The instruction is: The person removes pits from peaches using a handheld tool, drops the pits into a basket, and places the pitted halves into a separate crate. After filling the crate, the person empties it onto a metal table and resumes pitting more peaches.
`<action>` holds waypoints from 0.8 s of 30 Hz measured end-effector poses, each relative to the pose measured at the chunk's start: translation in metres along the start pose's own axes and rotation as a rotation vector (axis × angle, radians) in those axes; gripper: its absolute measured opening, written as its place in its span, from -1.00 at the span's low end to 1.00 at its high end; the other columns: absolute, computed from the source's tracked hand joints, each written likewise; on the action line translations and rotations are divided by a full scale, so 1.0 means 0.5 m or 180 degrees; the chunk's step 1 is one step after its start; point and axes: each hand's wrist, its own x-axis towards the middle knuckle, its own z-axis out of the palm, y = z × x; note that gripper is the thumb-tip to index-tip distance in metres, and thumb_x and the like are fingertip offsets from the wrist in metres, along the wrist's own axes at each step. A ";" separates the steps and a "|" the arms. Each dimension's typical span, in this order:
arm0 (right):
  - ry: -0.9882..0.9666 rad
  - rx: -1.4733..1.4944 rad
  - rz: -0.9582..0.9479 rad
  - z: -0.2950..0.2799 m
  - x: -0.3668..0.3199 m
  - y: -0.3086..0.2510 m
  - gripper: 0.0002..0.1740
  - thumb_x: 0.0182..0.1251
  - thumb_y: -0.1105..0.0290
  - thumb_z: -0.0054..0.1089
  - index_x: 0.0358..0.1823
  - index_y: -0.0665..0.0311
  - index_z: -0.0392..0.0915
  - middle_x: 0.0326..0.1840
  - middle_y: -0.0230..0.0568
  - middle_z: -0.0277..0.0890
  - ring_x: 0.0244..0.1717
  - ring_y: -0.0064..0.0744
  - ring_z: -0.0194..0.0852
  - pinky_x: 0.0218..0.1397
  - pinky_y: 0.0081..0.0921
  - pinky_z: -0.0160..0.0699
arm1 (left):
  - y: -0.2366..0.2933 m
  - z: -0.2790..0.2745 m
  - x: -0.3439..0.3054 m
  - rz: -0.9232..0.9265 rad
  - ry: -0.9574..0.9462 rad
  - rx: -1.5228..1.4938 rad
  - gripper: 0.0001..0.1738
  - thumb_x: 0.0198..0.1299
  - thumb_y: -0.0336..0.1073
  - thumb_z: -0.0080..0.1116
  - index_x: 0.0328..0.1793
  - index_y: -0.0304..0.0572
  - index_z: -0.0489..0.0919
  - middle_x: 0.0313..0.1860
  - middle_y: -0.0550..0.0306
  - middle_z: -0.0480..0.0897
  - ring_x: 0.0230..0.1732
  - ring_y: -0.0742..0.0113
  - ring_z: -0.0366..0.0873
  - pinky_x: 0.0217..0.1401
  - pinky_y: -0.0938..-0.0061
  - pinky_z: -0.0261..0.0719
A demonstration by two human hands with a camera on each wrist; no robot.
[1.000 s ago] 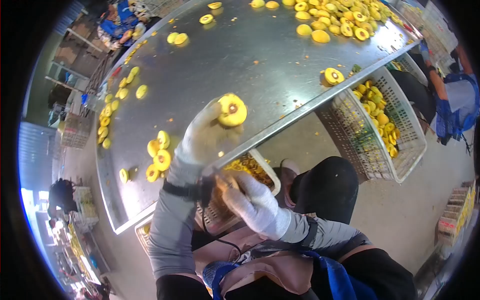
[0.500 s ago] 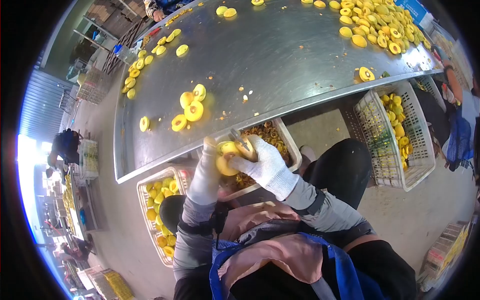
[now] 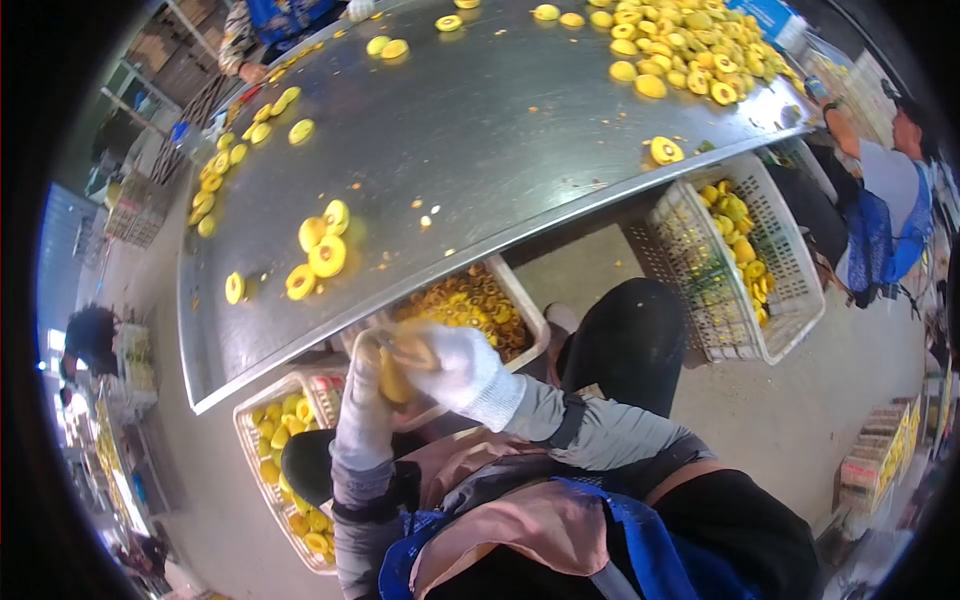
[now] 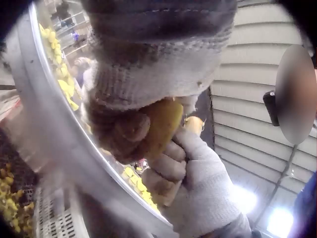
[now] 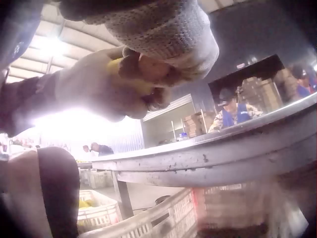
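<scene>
In the head view my gloved left hand [image 3: 362, 400] grips a yellow peach [image 3: 396, 382] just in front of the table edge. My gloved right hand [image 3: 455, 372] is up against it, fingers curled round a hand tool with a tan handle [image 4: 195, 125]. The tool's working end is blurred and hidden between the hands. In the left wrist view the peach [image 4: 168, 119] shows smooth skin between both gloves. Peach halves [image 3: 326, 256] lie cut side up on the metal table [image 3: 450, 130] beyond the hands.
Below the hands, a crate [image 3: 536, 318] holds brown-orange scraps. Crates of peach pieces stand at left [image 3: 246, 440] and right [image 3: 800, 325]. A large peach heap [image 3: 690, 45] covers the table's far right. Other people sit at the far left and right.
My left hand brought a peach half from over the table down to the right hand. Both hands now work close together over the scrap crate, and the head view has shifted.
</scene>
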 end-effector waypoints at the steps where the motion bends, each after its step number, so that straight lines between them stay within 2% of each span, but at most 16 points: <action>1: 0.0007 0.0059 -0.0010 -0.003 0.005 0.003 -0.59 0.23 0.36 0.38 0.13 0.16 0.59 -0.17 0.01 0.70 -0.15 0.08 0.72 -0.11 -0.19 0.71 | 0.004 0.004 -0.003 0.0185 -0.0271 0.0154 -0.28 0.43 0.20 0.11 0.44 -0.23 0.39 0.24 0.09 0.60 0.18 0.25 0.61 0.25 0.33 0.59; 3: -0.0018 0.0222 -0.0038 -0.010 0.012 0.004 -0.59 0.23 0.36 0.38 0.12 0.18 0.59 -0.18 0.03 0.70 -0.15 0.10 0.71 -0.11 -0.18 0.71 | 0.001 0.007 -0.008 0.0011 -0.0175 0.0212 -0.20 0.35 0.19 0.20 0.48 -0.25 0.34 0.31 0.04 0.55 0.29 0.21 0.55 0.34 0.29 0.54; 6: -0.0221 -0.0141 0.0408 -0.019 0.018 -0.008 -0.62 0.24 0.35 0.37 0.08 0.22 0.57 -0.19 0.05 0.69 -0.14 0.11 0.71 -0.11 -0.17 0.71 | -0.022 0.015 -0.008 -0.0137 0.0268 -0.0076 -0.14 0.29 0.25 0.25 0.48 -0.23 0.35 0.34 0.02 0.51 0.35 0.18 0.50 0.37 0.22 0.53; 7: -0.0247 -0.0225 0.0505 -0.016 0.017 -0.010 -0.63 0.24 0.35 0.37 0.07 0.23 0.57 -0.19 0.05 0.69 -0.14 0.11 0.71 -0.11 -0.17 0.71 | -0.043 0.014 -0.001 0.0029 0.0303 -0.0108 -0.15 0.29 0.26 0.25 0.46 -0.23 0.36 0.33 0.03 0.52 0.34 0.18 0.51 0.37 0.22 0.53; 9: 0.0062 0.0070 0.0231 -0.011 0.013 -0.002 -0.67 0.26 0.34 0.36 0.03 0.24 0.56 -0.22 0.08 0.68 -0.14 0.14 0.70 -0.14 -0.16 0.71 | -0.078 0.002 0.018 0.0391 0.0416 -0.0131 -0.16 0.29 0.28 0.25 0.44 -0.21 0.38 0.31 0.04 0.54 0.32 0.18 0.52 0.36 0.21 0.54; 11: 0.0143 0.0459 0.0211 -0.007 0.006 0.002 -0.68 0.27 0.33 0.35 0.01 0.25 0.56 -0.23 0.09 0.67 -0.14 0.16 0.69 -0.16 -0.15 0.71 | -0.051 0.015 0.006 0.0218 0.0291 -0.0292 -0.25 0.35 0.29 0.16 0.41 -0.11 0.41 0.32 0.06 0.54 0.35 0.18 0.50 0.41 0.22 0.49; 13: -0.0009 0.0138 0.0289 -0.021 0.015 -0.019 -0.73 0.31 0.32 0.32 -0.04 0.27 0.55 -0.26 0.10 0.66 -0.16 0.18 0.69 -0.21 -0.14 0.69 | -0.060 0.008 0.015 0.0317 0.0533 0.0324 -0.31 0.41 0.27 0.09 0.39 -0.09 0.44 0.29 0.08 0.56 0.32 0.23 0.51 0.39 0.26 0.50; 14: -0.0099 0.0027 0.0363 -0.025 0.016 -0.025 -0.77 0.33 0.31 0.29 -0.10 0.26 0.55 -0.27 0.08 0.66 -0.18 0.17 0.68 -0.24 -0.12 0.68 | -0.057 0.020 0.011 0.0409 0.0578 0.0180 -0.32 0.43 0.28 0.06 0.37 -0.10 0.47 0.26 0.09 0.57 0.29 0.26 0.53 0.38 0.28 0.51; 15: -0.0282 -0.0205 0.0325 -0.023 0.011 -0.019 -0.78 0.31 0.28 0.29 -0.13 0.24 0.56 -0.27 0.07 0.65 -0.19 0.15 0.68 -0.25 -0.15 0.67 | -0.047 0.037 0.014 0.0515 0.0575 0.0034 -0.33 0.44 0.28 0.03 0.35 -0.11 0.49 0.23 0.11 0.59 0.25 0.28 0.55 0.36 0.30 0.52; 16: -0.0801 -0.0254 0.0291 -0.011 -0.002 -0.017 -0.74 0.30 0.23 0.31 -0.12 0.23 0.56 -0.26 0.08 0.65 -0.17 0.16 0.68 -0.20 -0.13 0.67 | -0.042 0.038 0.020 0.0309 0.0711 -0.0637 -0.41 0.48 0.22 0.01 0.17 -0.19 0.57 -0.06 0.18 0.63 0.02 0.37 0.60 0.10 0.40 0.59; 18: -0.1866 -0.0401 0.0207 0.009 -0.040 -0.029 -0.66 0.27 0.13 0.33 -0.08 0.20 0.57 -0.23 0.08 0.65 -0.15 0.16 0.67 -0.10 -0.09 0.65 | -0.015 0.035 0.020 0.0080 0.0919 -0.0854 -0.35 0.45 0.31 -0.01 0.15 -0.17 0.56 -0.10 0.17 0.63 -0.10 0.35 0.61 -0.04 0.41 0.63; 19: -0.1971 -0.0268 0.0420 0.005 -0.044 -0.036 -0.53 0.31 0.01 0.31 0.02 0.21 0.53 -0.22 0.08 0.65 -0.12 0.21 0.65 -0.04 -0.03 0.63 | -0.017 0.023 0.030 0.0110 0.1129 -0.0665 -0.32 0.44 0.34 -0.03 0.15 -0.18 0.55 -0.09 0.15 0.64 -0.12 0.33 0.61 -0.07 0.41 0.64; 21: -0.1294 0.0174 0.0224 -0.016 -0.036 -0.050 -0.45 0.38 -0.08 0.24 0.13 0.22 0.46 -0.21 0.11 0.64 -0.11 0.25 0.64 -0.03 -0.03 0.63 | 0.008 0.031 0.013 0.0089 0.1133 -0.0890 -0.31 0.48 0.34 -0.12 0.15 -0.20 0.55 -0.10 0.12 0.64 -0.13 0.30 0.61 -0.05 0.39 0.62; 22: -0.1129 0.0348 0.0072 -0.013 -0.032 -0.040 -0.48 0.48 -0.05 0.13 0.19 0.21 0.39 -0.21 0.16 0.64 -0.13 0.29 0.63 -0.09 0.00 0.62 | 0.017 0.037 0.009 0.0078 0.1114 -0.1009 -0.30 0.49 0.34 -0.16 0.14 -0.21 0.55 -0.11 0.11 0.64 -0.13 0.28 0.61 -0.03 0.38 0.62; 24: -0.0938 0.0209 0.0173 -0.013 -0.035 -0.032 -0.52 0.52 -0.02 0.08 0.17 0.22 0.38 -0.24 0.16 0.63 -0.17 0.29 0.63 -0.15 0.02 0.60 | 0.004 0.016 0.018 0.0415 0.0852 -0.0974 -0.29 0.50 0.34 -0.17 0.15 -0.23 0.55 -0.07 0.03 0.67 -0.05 0.23 0.63 0.10 0.35 0.62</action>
